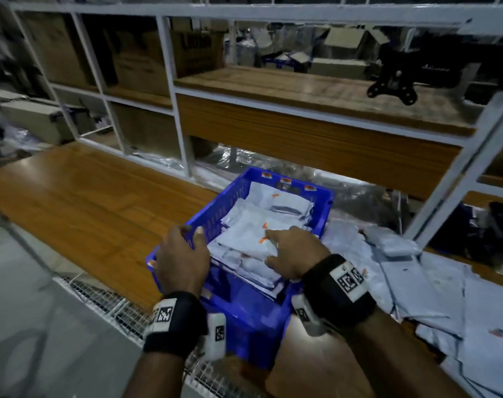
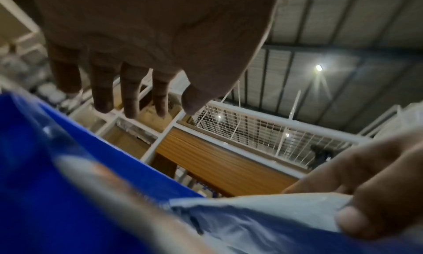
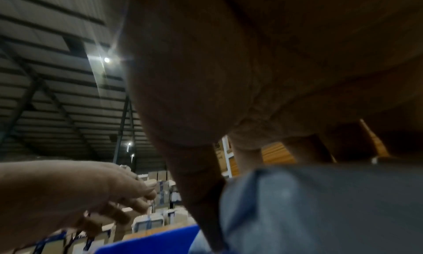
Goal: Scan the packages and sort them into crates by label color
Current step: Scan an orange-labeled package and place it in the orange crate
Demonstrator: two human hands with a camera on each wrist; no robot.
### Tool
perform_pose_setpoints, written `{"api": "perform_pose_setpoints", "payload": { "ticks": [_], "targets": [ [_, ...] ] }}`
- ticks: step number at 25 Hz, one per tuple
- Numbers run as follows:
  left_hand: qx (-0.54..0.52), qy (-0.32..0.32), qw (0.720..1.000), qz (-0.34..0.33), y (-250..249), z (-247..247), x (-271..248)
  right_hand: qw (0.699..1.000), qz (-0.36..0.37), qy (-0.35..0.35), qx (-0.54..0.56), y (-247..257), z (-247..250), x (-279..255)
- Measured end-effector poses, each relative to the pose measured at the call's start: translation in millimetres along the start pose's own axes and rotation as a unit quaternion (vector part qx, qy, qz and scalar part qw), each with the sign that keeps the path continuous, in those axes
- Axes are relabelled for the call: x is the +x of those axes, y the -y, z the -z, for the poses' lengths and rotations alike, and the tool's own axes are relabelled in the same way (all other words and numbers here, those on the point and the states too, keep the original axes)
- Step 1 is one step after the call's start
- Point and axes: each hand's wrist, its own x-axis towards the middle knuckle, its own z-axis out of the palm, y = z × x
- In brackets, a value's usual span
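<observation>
- Inspecting from the head view: found blue crate point(image 1: 273, 320) standing at the near edge of the wooden worktop point(image 1: 86, 202), packed with pale grey mailer packages point(image 1: 261, 225) to about rim height.
- Noted small orange label tags point(image 1: 263, 240) on several packages in the crate; orange stickers also seen on its far rim. Other label colours not discernible.
- Judged sorting partly done: one crate well filled, yet a loose heap of unsorted packages point(image 1: 434, 285) left lying on the worktop to the right of the crate, reaching the near right corner. No second crate visible. No scanner visible.
- Left hand point(image 1: 184, 257) found at the crate's left wall, fingers curled over the rim and thumb inside: gripping the crate.
- Right hand point(image 1: 293, 254) found laid on the top of the stack near the crate's near right corner, fingers spread over the upper mailer, thumb tucked against the stack's edge. From the left wrist view, thumb and fingers appeared to pinch the edge of a grey mailer point(image 2: 263, 203); grip taken as a light pinch.
- Step in hand judged as steadying the crate while settling or lifting the top package; which of the two, not determinable.
- Packages: thin, flat, soft plastic, creased, overlapping unevenly. Likely slippery and liable to slide off the pile.
</observation>
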Motion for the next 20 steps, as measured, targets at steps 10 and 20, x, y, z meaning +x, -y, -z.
{"api": "perform_pose_setpoints", "payload": {
  "ticks": [10, 20],
  "targets": [
    [0.255, 0.101, 0.961, -0.027, 48, -22, 58, 0.99, -0.042, 0.091, -0.098, 50, -37, 121],
    [0.258, 0.093, 0.961, -0.034, 52, -24, 55, 0.976, -0.059, 0.141, -0.158, 46, -78, 133]
  ]
}}
